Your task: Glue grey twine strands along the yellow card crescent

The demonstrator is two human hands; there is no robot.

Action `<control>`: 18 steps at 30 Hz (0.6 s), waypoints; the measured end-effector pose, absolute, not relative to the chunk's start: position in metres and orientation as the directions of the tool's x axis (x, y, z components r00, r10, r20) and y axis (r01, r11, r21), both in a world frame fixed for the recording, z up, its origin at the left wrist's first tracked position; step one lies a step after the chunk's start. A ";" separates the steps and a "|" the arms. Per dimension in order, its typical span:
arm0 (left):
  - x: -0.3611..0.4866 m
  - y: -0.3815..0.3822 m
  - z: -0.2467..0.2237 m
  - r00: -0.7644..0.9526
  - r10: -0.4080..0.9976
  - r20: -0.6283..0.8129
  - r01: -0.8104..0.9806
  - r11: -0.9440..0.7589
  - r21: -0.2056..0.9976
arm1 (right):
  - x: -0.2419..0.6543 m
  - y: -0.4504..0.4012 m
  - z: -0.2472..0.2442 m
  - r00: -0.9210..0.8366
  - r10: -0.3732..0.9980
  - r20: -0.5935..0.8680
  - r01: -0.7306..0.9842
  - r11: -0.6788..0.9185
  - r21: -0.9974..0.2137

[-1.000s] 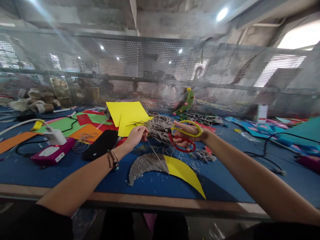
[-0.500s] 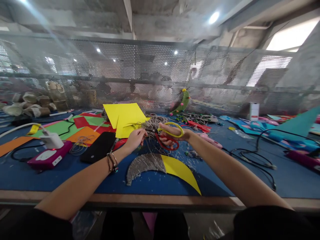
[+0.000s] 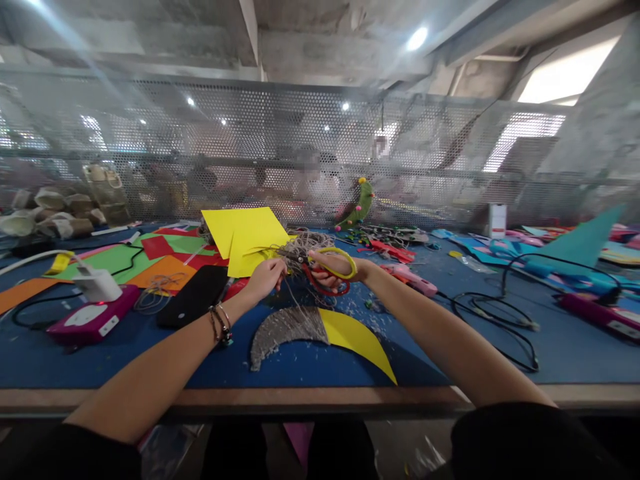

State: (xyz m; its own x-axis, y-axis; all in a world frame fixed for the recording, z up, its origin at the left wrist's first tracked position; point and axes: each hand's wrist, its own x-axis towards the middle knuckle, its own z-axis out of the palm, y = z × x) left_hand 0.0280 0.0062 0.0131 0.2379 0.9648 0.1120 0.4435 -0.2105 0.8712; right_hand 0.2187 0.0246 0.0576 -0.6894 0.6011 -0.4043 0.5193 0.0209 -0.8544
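Note:
My left hand [image 3: 266,275] pinches a thin strand of grey twine [image 3: 293,297] that runs down toward a yellow crescent cutout [image 3: 350,337], whose left half is covered in twine. My right hand [image 3: 334,268] grips scissors [image 3: 327,272] with a yellow and a red handle, blades pointing left toward the strand close to my left fingers. A loose bundle of twine [image 3: 310,243] lies just behind both hands.
Yellow paper sheets [image 3: 245,233], green, red and orange sheets [image 3: 150,257], a black phone [image 3: 193,295] and a magenta box [image 3: 93,317] with a white charger lie at left. A pink glue gun [image 3: 410,280] and black cables [image 3: 500,320] lie right. A perforated mesh screen [image 3: 300,153] backs the blue table [image 3: 575,347].
My right hand with the scissors has moved left, closing in on my left hand and the strand. The view has shifted slightly right.

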 end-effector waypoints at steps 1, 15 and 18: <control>0.028 0.006 0.012 0.247 0.962 0.112 0.459 -0.219 0.861 | 0.219 0.025 0.057 -0.684 0.617 -0.389 0.510 0.024 -0.860; 0.028 -0.003 0.012 0.399 0.906 0.145 0.659 -0.393 0.642 | 0.276 -0.027 0.101 -0.567 0.824 0.009 0.406 0.289 -0.867; 0.026 -0.006 0.020 0.417 0.894 0.165 0.707 -0.433 0.559 | 0.297 -0.041 0.100 -0.485 0.873 0.044 0.516 0.326 -0.792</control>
State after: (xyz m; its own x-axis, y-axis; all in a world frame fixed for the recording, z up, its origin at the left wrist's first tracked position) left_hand 0.0262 -0.0061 0.0199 0.4166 0.8939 0.1655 0.7071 -0.4330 0.5590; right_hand 0.2972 -0.0407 0.1004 -0.4854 0.8732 0.0435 0.5156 0.3261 -0.7923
